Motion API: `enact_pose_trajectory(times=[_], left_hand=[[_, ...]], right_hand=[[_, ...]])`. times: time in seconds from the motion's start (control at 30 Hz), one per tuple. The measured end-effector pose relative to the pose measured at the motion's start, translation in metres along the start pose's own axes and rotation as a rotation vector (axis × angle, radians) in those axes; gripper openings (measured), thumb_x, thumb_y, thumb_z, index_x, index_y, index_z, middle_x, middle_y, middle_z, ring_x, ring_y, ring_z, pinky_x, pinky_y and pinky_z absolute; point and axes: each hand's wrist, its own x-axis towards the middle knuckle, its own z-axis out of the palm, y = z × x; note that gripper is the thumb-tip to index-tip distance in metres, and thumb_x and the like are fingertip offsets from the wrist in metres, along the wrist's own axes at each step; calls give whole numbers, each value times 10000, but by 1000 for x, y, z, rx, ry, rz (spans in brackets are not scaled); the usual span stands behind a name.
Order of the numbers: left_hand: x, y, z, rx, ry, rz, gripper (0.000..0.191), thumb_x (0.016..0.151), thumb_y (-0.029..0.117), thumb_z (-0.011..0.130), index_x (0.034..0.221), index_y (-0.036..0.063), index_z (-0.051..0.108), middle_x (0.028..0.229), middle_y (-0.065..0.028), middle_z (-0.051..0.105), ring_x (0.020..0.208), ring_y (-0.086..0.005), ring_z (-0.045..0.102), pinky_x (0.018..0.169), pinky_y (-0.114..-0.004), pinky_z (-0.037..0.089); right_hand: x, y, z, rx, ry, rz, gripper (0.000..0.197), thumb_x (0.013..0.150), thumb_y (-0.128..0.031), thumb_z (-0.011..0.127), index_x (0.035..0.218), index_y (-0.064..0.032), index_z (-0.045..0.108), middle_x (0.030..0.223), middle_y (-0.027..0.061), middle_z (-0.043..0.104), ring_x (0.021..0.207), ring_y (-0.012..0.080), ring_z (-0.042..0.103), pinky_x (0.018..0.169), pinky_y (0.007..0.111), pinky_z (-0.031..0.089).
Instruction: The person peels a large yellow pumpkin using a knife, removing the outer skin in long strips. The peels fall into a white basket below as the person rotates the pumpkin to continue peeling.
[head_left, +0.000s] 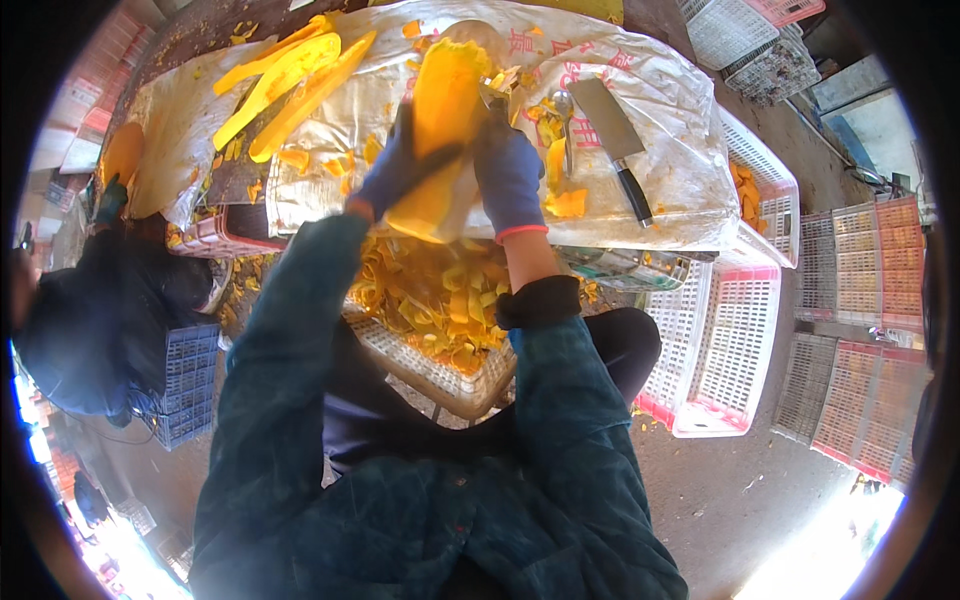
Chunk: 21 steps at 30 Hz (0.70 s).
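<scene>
A long peeled orange squash (442, 97) slants upright over the table's near edge, blurred by motion. My left hand (401, 165), in a blue glove, grips its left side with the thumb across the front. On the squash's right side, my right hand (510, 169), gloved in blue with a red cuff, closes around a small hand tool (493, 94), mostly hidden and perhaps a peeler. Directly below, a plastic basket (420, 375) holds a heap of ribbon-like peelings (450, 304). A cleaver (609, 120) with a black handle lies to the right, beside a metal spoon (564, 112).
Long squash pieces (289, 82) lie at the table's left. White plastic sheeting (675, 180) with red print covers the tabletop. White crates (727, 352) stand at the right, and a blue crate (191, 382) at the left. Another person's gloved hand (112, 201) touches a squash (124, 154).
</scene>
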Motion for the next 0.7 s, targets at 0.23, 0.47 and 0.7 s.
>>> enact_pose_trajectory(times=[0.23, 0.47, 0.7], left_hand=[[-33, 35, 40, -596, 294, -268, 1121, 807, 412, 881, 1544, -38, 165, 1476, -273, 443, 1312, -342, 520, 1049, -414, 489], [-19, 1, 77, -185, 527, -202, 1059, 758, 287, 903, 1514, -19, 227, 1447, -291, 425, 1362, -419, 444, 1104, -483, 432], [-3, -25, 76, -321, 282, -59, 1106, 784, 384, 878, 1555, -48, 213, 1479, -312, 408, 1387, -436, 426, 1131, -478, 410]], right_hand=[[18, -27, 5, -28, 44, -74, 342, 1050, -272, 453, 1173, -33, 663, 886, 223, 728, 803, 419, 712, 709, 539, 551], [2, -19, -5, -31, 6, -10, 370, 1050, -322, 476, 1153, -35, 686, 874, 213, 729, 795, 414, 710, 707, 536, 550], [-14, -6, -31, -83, -10, -52, 378, 1051, -345, 486, 1145, -42, 692, 874, 233, 720, 816, 428, 707, 734, 552, 549]])
